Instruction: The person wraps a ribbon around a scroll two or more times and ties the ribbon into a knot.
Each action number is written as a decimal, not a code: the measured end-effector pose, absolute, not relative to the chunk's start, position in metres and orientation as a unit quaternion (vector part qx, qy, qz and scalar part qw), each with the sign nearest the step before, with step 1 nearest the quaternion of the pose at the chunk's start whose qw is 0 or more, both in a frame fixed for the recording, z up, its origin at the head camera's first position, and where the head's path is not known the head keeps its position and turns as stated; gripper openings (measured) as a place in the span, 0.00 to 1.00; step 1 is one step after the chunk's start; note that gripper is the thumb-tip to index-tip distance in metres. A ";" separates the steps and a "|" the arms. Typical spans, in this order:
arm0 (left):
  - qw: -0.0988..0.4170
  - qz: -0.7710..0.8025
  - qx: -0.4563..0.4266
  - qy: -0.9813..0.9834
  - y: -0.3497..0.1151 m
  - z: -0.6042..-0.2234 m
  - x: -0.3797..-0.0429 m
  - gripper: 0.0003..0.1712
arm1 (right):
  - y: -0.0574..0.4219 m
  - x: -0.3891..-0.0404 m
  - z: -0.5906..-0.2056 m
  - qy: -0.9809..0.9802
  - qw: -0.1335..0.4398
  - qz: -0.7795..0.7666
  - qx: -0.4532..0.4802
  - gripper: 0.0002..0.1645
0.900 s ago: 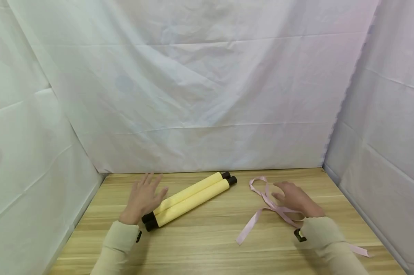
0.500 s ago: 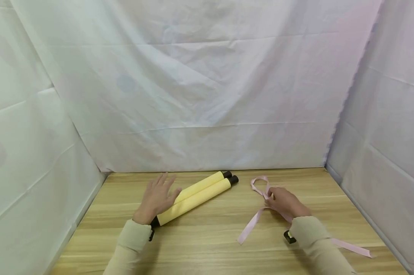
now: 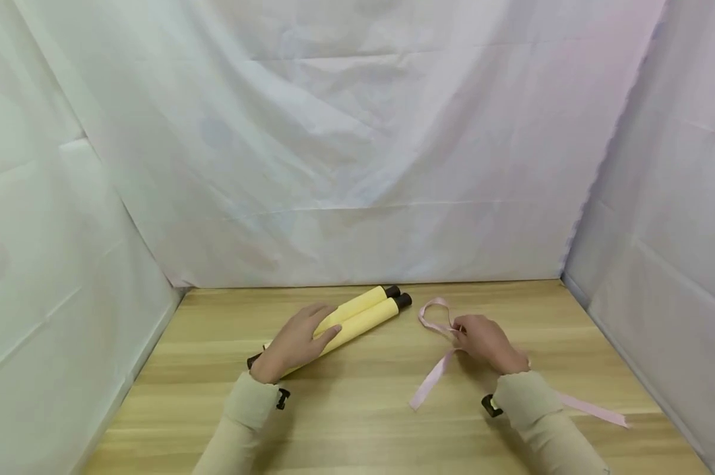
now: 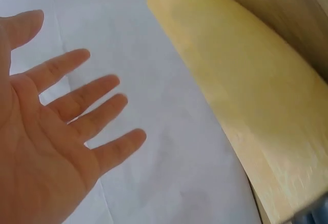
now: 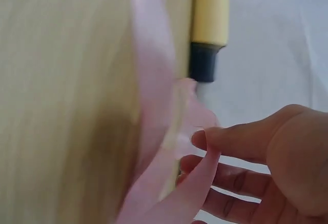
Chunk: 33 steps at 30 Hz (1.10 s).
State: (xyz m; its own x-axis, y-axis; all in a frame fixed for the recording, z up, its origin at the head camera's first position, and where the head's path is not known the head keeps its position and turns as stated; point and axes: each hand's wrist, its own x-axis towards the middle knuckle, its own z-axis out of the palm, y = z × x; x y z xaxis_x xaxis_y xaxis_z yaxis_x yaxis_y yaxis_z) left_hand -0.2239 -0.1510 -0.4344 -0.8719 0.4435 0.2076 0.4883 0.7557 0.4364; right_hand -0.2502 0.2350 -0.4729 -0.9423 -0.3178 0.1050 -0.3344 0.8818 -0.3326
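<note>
Two yellow rolls with black ends lie side by side and slanted on the table, left of the middle. Over their nearer part is my left hand, which hides some of them in the head view. The left wrist view has this hand with straight, spread fingers beside the yellow surface. To the right, my right hand pinches a pink ribbon between thumb and fingers. In the right wrist view a fold of ribbon runs from the fingertips.
The ribbon's loop lies toward the back, and one tail stretches to the right past the forearm. White cloth hangs behind the wooden table and on both sides.
My left hand has moved right, from beside the rolls to over them. My right hand has come down to the ribbon and taken hold of it; the loop has shifted slightly left.
</note>
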 end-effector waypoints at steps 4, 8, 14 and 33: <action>0.031 -0.267 -0.259 -0.928 -0.140 -0.430 -0.224 0.31 | 0.225 -0.245 -0.456 -0.954 0.048 0.215 0.202 0.08; 0.008 -0.305 -0.290 -0.907 -0.125 -0.428 -0.222 0.30 | 0.212 -0.237 -0.443 -0.925 0.042 0.281 0.252 0.07; -0.058 -0.395 -0.356 -0.845 -0.096 -0.424 -0.216 0.29 | 0.187 -0.217 -0.422 -0.874 -0.044 0.378 0.303 0.08; -0.237 -0.620 -0.383 -0.642 -0.055 -0.436 -0.207 0.35 | 0.159 -0.183 -0.386 -0.758 -0.197 0.500 0.371 0.11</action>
